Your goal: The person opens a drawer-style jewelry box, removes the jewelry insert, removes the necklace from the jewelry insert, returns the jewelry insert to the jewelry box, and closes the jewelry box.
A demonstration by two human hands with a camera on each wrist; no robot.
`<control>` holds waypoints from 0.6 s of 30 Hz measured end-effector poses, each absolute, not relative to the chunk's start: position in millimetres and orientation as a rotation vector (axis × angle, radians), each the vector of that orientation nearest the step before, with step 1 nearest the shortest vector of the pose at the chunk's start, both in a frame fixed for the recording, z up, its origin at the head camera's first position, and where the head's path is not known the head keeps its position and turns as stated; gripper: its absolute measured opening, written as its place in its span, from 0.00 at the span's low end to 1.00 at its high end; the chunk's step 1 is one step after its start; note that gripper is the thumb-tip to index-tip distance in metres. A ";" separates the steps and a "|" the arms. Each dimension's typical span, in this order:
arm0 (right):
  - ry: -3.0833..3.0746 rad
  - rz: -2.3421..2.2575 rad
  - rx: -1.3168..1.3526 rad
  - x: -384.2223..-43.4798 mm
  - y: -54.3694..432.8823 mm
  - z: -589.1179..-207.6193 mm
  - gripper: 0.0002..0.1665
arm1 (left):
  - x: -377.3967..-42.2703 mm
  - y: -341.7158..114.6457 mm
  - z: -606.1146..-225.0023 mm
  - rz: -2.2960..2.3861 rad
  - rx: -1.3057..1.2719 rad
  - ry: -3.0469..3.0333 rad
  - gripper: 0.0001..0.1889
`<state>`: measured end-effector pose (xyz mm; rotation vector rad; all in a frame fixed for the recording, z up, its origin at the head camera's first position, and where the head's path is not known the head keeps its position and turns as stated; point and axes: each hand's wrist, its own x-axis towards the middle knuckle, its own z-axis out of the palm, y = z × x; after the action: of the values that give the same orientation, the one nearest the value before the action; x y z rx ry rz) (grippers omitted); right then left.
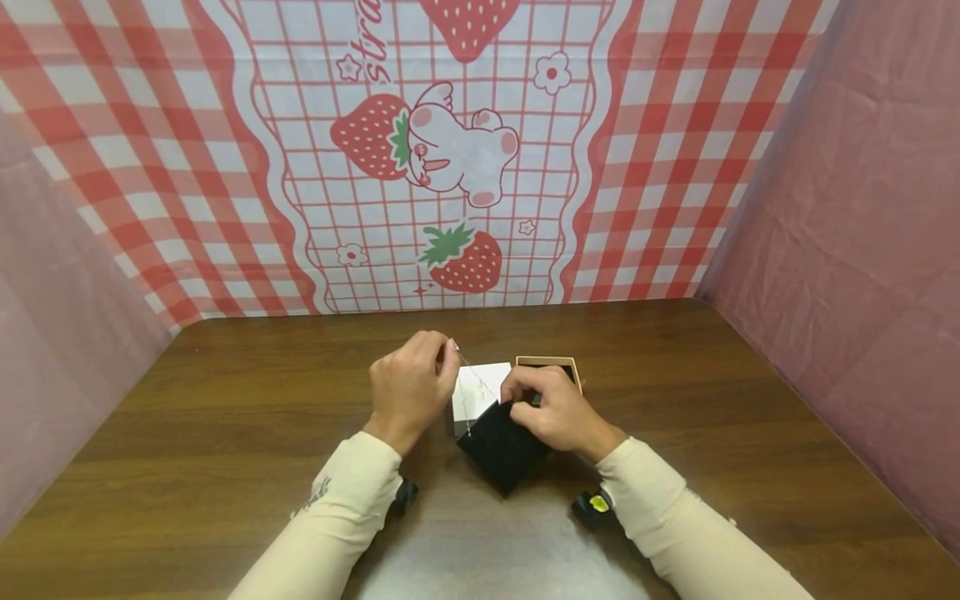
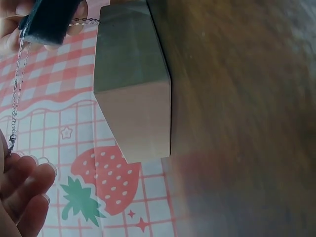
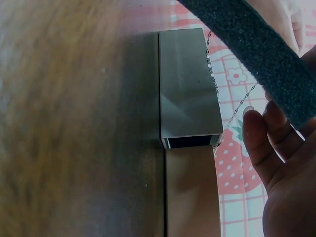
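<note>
My left hand [image 1: 412,379] is raised over the table and pinches one end of a thin silver necklace [image 2: 13,118] by its clasp. From there the chain slopes down to a black foam pad [image 1: 502,450], which my right hand [image 1: 555,408] grips by its upper corner. The pad is tilted, with a corner toward me. In the right wrist view, the pad's thick, grainy edge [image 3: 261,54] crosses in front of the chain. Part of the chain hangs over the white box [image 1: 483,379] just behind the pad.
Right of the white box is an open tan-rimmed box [image 1: 546,360] with a dark inside, partly hidden by my right hand. Both stand on the brown wooden table [image 1: 262,417]. A strawberry-print cloth [image 1: 465,167] hangs along the back, with pink cloth [image 1: 847,208] on the right.
</note>
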<state>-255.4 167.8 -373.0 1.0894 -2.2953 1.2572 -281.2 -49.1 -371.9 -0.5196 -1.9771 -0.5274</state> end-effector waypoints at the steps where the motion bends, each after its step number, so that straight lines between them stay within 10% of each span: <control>1: -2.295 1.254 1.087 -258.9 169.1 -377.6 0.10 | -281.3 -49.5 -372.0 -0.527 -0.516 -1.981 0.11; 18: -2.191 1.251 1.041 -259.8 170.4 -375.3 0.11 | -285.5 -56.9 -372.0 -0.588 -0.417 -2.032 0.11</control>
<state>-259.8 170.4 -375.3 1.0408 -2.1913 1.2511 -285.5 -56.9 -372.0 -0.4168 -2.0324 -0.5885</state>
